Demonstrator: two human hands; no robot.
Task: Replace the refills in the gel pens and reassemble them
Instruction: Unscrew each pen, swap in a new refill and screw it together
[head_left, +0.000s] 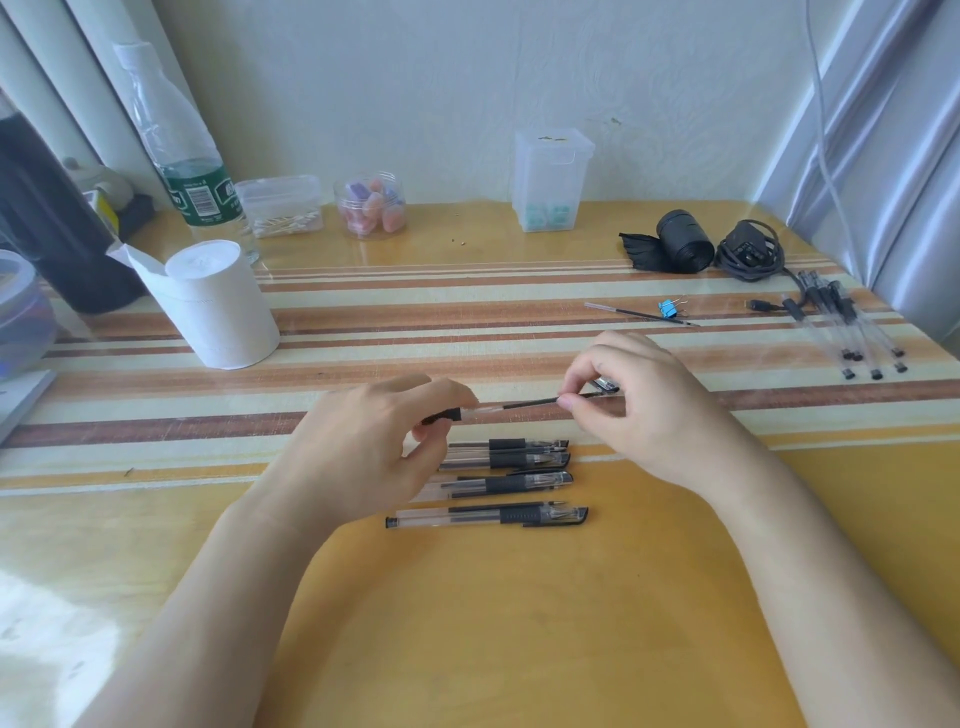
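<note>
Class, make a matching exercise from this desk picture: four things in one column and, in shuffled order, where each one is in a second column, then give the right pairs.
Things
1. toilet paper roll
2. blue binder clip
3. row of capped gel pens
4. black refill

Places
A. on the table just below the hands
B. held between the left hand and the right hand
C. standing at the left of the table
D. beside a loose refill, beyond the right hand

Pairs: 1-C, 2-D, 3-A, 4-B
</note>
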